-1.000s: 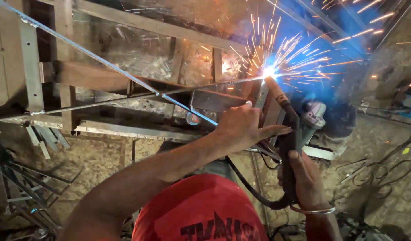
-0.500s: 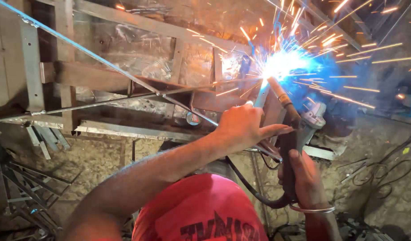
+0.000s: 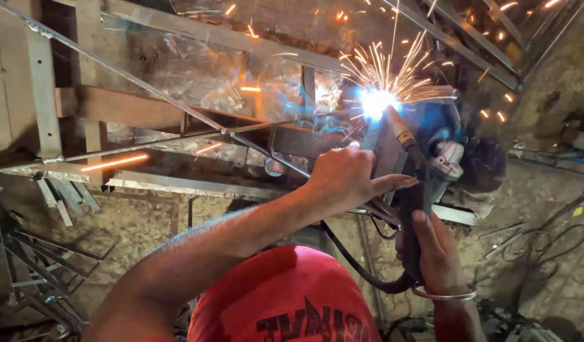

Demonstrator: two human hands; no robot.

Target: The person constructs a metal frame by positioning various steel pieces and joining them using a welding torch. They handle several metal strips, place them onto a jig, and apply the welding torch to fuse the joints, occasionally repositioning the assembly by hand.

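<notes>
At the far left, flat grey metal strips (image 3: 44,95) are seen standing upright against a rough frame of weathered wooden beams (image 3: 133,109), and thin steel rods (image 3: 146,85) run diagonally across it from the upper left. Below them, at the near left, a tangle of dark angular metal scraps (image 3: 32,266) lies on the dusty, pitted floor (image 3: 133,218). In the near middle a red shirt with dark lettering (image 3: 285,304) is seen, and above it a bare forearm leads to the left hand (image 3: 346,180), which is closed around a narrow upright steel bar (image 3: 372,134), thumb stretched out to the right. Just to the right of that bar, at its top, a bright blue-white arc (image 3: 375,101) is burning, and orange sparks are thrown outward in fine streaks. The arc is fed by a thin welding rod (image 3: 399,130), held slanted in a dark holder (image 3: 413,209) that is gripped firmly by the right hand (image 3: 434,253); a thick black cable (image 3: 358,266) curves away from it, and a plain metal bangle (image 3: 443,294) is worn on that wrist. An angle grinder (image 3: 447,161) with a pale rounded body lies just beyond. At the far right, loose wire loops (image 3: 539,244) are scattered on the ground.
</notes>
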